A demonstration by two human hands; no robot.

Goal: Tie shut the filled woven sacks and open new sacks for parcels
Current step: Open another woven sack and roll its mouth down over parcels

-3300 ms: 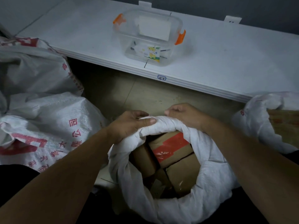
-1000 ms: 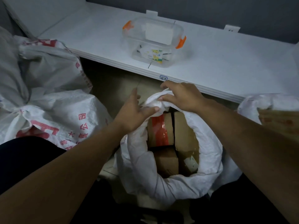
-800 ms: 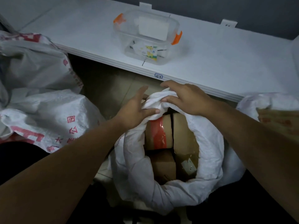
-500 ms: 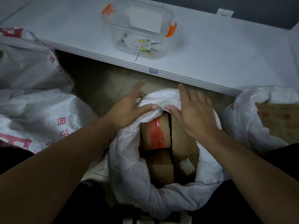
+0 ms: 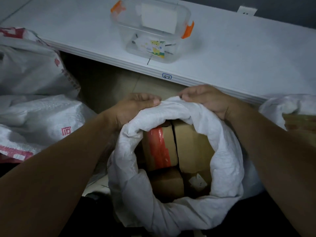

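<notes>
Centre of frame, head cam: a filled woven sack [image 5: 227, 165] stands open btwn the person's forearms. Its rim is rolled down into a thick collar, w/ cardboard parcels [image 5: 189, 144] showing inside, one banded w/ red tape [image 5: 159, 147]. On this evidence the tie-off looks barely begun: mouth not yet gathered, no cord or knot visible, no new sack opened.

At the rim's far side the left hand [image 5: 135, 106] grips the roll, fingers curled round it and thumb pressed flat on top. Just beside it the right hand [image 5: 208, 100] pinches the fabric w/ curled fingers, tips mostly hidden. The far rim touches both hands, while the near rim sits free at lower centre.

Left of frame: printed sacks [image 5: 42, 117] lie slumped; whether they are tied can't be told. Right edge: another white sack [image 5: 287, 106], brown contents showing. Upper frame: white table [image 5: 239, 53] w/ a clear tub [image 5: 150, 31].
</notes>
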